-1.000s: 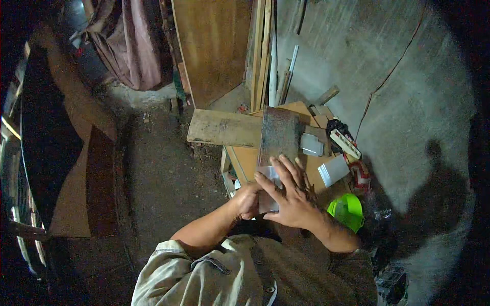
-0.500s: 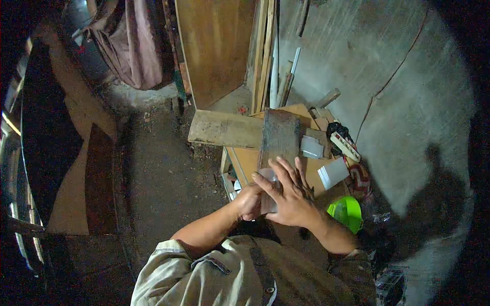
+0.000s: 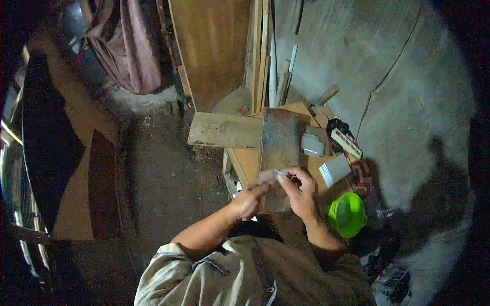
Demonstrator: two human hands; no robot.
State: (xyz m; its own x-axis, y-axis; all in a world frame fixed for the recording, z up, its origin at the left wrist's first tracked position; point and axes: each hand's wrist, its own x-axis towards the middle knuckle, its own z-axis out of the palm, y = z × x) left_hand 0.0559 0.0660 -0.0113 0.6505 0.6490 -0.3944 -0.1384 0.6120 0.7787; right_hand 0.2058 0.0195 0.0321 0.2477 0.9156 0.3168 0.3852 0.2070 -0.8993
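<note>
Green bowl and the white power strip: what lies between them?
In the head view, a white rectangular box and a red patterned packet lie between the green bowl and the white power strip.

A small, pale, thin piece, too blurred to name, is pinched between the fingertips of both hands. It sits roughly level over the near end of a dark, worn plank lying lengthwise across the low wooden table.

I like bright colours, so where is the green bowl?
In the head view, the green bowl sits low on the person's right, just beside the right hand and wrist, below the white box on the wooden boards.
</note>
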